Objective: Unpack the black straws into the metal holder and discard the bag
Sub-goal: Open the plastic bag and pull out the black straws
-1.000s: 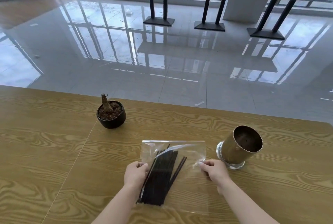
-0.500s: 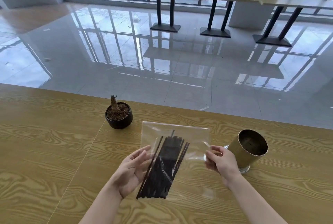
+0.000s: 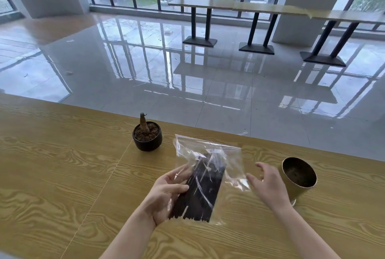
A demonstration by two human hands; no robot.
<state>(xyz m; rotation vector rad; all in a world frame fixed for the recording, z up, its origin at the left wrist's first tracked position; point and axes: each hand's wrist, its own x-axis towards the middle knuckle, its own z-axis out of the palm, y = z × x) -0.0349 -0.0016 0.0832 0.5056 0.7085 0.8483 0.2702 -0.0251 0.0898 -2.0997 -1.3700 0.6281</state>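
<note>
One wooden table [image 3: 52, 165] fills the near part of the view, with a seam running across its top left of centre. Towards its far edge stands one small black pot [image 3: 147, 141] of soil with a single bare stump upright in it. To the right of the pot, the person's left hand [image 3: 164, 194] holds one clear plastic bag [image 3: 231, 158] raised above the tabletop, thumb across the front and fingers behind, gripping the bag's lower left part through the plastic. Inside the bag lies one bundle of black straws [image 3: 200, 188], slanted with the lower ends near the left palm and the upper ends towards the bag's top; they are packed too tightly to count. The right hand [image 3: 268, 186] is just beside the bag's right edge, fingers spread and relaxed, holding nothing; whether a fingertip touches the plastic cannot be told. Just beyond that hand, one metal holder [image 3: 298, 193] stands on the table with its round mouth open and no straws in it. Across the glossy floor, one long high counter [image 3: 270, 8] by the windows rests on three black bases
</note>
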